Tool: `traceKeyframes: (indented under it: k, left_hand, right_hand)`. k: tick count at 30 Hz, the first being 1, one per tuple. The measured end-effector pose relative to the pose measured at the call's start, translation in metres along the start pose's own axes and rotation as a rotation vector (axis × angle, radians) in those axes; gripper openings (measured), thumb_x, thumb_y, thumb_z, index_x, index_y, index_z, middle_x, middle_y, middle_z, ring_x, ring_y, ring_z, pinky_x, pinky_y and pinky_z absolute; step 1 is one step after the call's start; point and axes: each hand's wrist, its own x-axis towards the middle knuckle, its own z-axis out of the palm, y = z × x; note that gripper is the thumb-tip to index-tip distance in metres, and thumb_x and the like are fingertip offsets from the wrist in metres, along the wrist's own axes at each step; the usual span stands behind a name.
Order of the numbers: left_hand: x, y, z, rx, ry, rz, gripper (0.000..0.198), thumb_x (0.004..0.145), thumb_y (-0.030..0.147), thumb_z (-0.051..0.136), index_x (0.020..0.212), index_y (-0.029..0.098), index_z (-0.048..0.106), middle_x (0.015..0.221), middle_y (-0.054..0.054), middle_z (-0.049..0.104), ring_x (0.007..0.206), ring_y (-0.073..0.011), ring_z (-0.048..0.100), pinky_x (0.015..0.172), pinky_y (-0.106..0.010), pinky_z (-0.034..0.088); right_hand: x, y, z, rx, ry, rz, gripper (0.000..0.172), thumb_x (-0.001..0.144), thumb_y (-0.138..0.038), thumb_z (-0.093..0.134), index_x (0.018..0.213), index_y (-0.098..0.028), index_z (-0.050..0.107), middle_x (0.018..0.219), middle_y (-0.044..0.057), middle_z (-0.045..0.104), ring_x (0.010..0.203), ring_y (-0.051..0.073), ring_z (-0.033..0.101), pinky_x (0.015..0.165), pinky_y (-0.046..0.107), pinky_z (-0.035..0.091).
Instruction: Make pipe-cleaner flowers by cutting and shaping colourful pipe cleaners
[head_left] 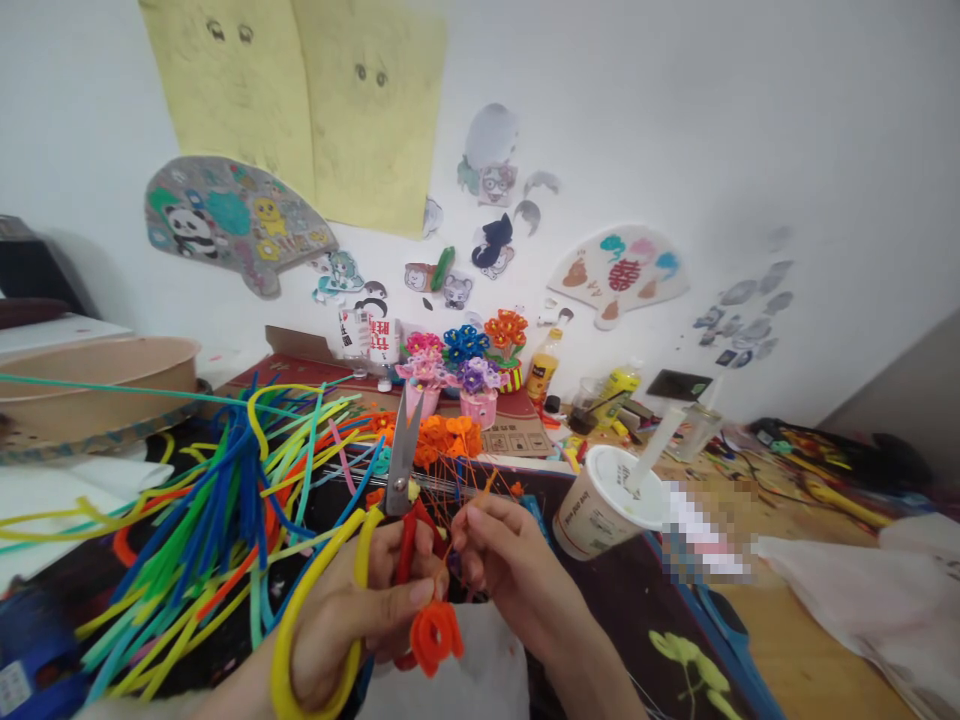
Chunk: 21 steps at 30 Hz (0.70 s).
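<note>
The left hand (352, 620) grips red-and-yellow scissors (401, 470), blades up, and an orange pipe-cleaner flower (435, 635). The right hand (502, 570) pinches its thin stem just right of them, near a paper cup (600, 505).

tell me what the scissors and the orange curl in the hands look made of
Scissors: blades look like bare metal, grey with a dull shine; handles look like glossy red and yellow plastic. Orange curl: probably a pipe cleaner, soft, fuzzy and matte, bent into loops.

A tangled heap of coloured pipe cleaners (217, 510) crowds the left. A lidded paper cup (604, 505) stands right. Bare dark surface (622, 620) lies between.
</note>
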Motion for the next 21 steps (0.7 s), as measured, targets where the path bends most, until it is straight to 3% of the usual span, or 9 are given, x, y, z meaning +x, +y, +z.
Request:
traceKeyframes:
  k: [4, 11, 14, 21]
  left_hand:
    - [-0.001, 0.001, 0.002, 0.050, 0.004, 0.025, 0.039, 0.069, 0.046, 0.079, 0.082, 0.021, 0.052, 0.068, 0.004, 0.057, 0.048, -0.0049, 0.040, 0.043, -0.019, 0.025]
    - [-0.001, 0.003, 0.006, 0.035, 0.085, 0.109, 0.038, 0.067, 0.042, 0.082, 0.076, 0.021, 0.052, 0.067, 0.005, 0.054, 0.054, -0.0075, 0.044, 0.049, -0.022, 0.034]
    - [0.000, 0.004, 0.005, 0.057, 0.099, 0.108, 0.039, 0.065, 0.043, 0.083, 0.075, 0.020, 0.053, 0.067, 0.004, 0.057, 0.053, -0.0073, 0.045, 0.048, -0.021, 0.035]
    - [0.001, 0.005, 0.005, -0.019, 0.102, -0.012, 0.043, 0.066, 0.045, 0.084, 0.080, 0.021, 0.052, 0.065, 0.007, 0.057, 0.039, -0.0002, 0.034, 0.036, -0.014, 0.026]
  right_hand:
    - [0.001, 0.002, 0.000, -0.047, 0.065, -0.044, 0.032, 0.066, -0.040, 0.086, 0.065, -0.013, 0.069, 0.053, -0.003, 0.062, 0.037, 0.003, 0.046, 0.038, 0.014, 0.036]
    - [0.002, 0.011, 0.004, -0.068, 0.108, 0.072, 0.038, 0.058, -0.039, 0.087, 0.047, -0.012, 0.061, 0.039, -0.003, 0.056, 0.028, 0.001, 0.038, 0.031, 0.014, 0.024]
    - [0.002, 0.010, 0.006, -0.063, 0.118, 0.084, 0.037, 0.058, -0.040, 0.086, 0.049, -0.012, 0.063, 0.038, -0.004, 0.055, 0.028, 0.001, 0.037, 0.031, 0.013, 0.024]
    - [0.000, 0.004, 0.007, -0.069, 0.260, -0.104, 0.039, 0.057, -0.040, 0.088, 0.050, -0.014, 0.060, 0.041, -0.005, 0.055, 0.030, 0.001, 0.038, 0.032, 0.013, 0.025]
